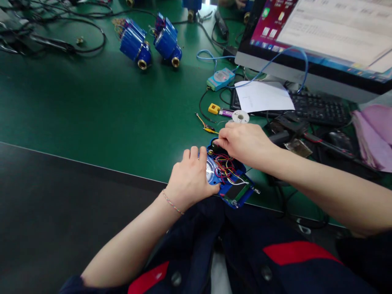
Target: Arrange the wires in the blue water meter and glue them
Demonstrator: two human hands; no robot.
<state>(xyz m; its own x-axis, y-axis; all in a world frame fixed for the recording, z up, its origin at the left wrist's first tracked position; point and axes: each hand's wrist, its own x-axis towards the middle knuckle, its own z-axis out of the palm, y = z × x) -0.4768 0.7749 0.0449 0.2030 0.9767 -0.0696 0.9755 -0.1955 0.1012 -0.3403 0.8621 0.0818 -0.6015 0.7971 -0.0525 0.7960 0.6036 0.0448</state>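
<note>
An opened blue meter unit [233, 188] lies at the near edge of the green table [101, 110], its inside showing red, yellow and black wires and a small green screen. My left hand [190, 177] rests curled over its left side, fingers together, gripping the housing. My right hand [245, 143] is at the unit's far end, fingers pinched on a small black part that I cannot name. A beaded bracelet circles my left wrist.
Two closed blue meters [134, 43] [168, 41] with brass fittings lie at the back. A monitor [318, 36], black keyboard [318, 108], white paper [263, 96], solder spool [240, 116], teal box [221, 78], cables and pink cloths [375, 134] crowd the right.
</note>
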